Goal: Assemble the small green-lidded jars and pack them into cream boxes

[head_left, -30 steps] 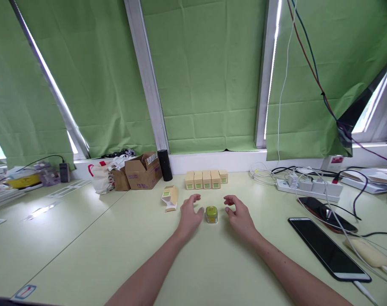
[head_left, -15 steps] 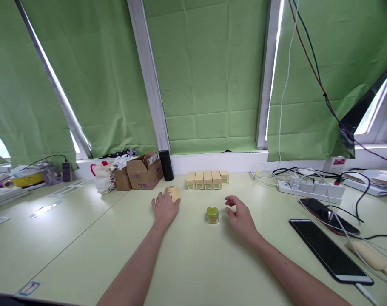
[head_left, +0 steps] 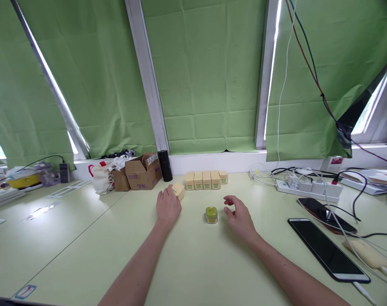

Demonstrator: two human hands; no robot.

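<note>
A small tan cardboard box (head_left: 180, 190) stands out past the fingers of my left hand (head_left: 168, 207), tilted and turned at an angle. Those fingers are curled against its near left side, and my hand hides part of it. On the table to the right sits a little clear jar with a green lid (head_left: 211, 215), upright between my hands. My right hand (head_left: 240, 215) rests just right of the jar, not touching it, with thumb and fingers apart and nothing in them. Behind the jar several matching tan boxes (head_left: 206, 181) form a row with green-framed labels facing me.
An opened brown carton (head_left: 144, 173), a black cylinder (head_left: 164, 165) and a cloth bag (head_left: 101, 178) stand at the back left. To the right lie a phone (head_left: 329, 248), a dark device (head_left: 325, 216), a white power strip (head_left: 322, 190) and tangled cables.
My left hand has shifted slightly right, and the small box with it, turning and coming nearer the row. My right hand and the jar have stayed put.
</note>
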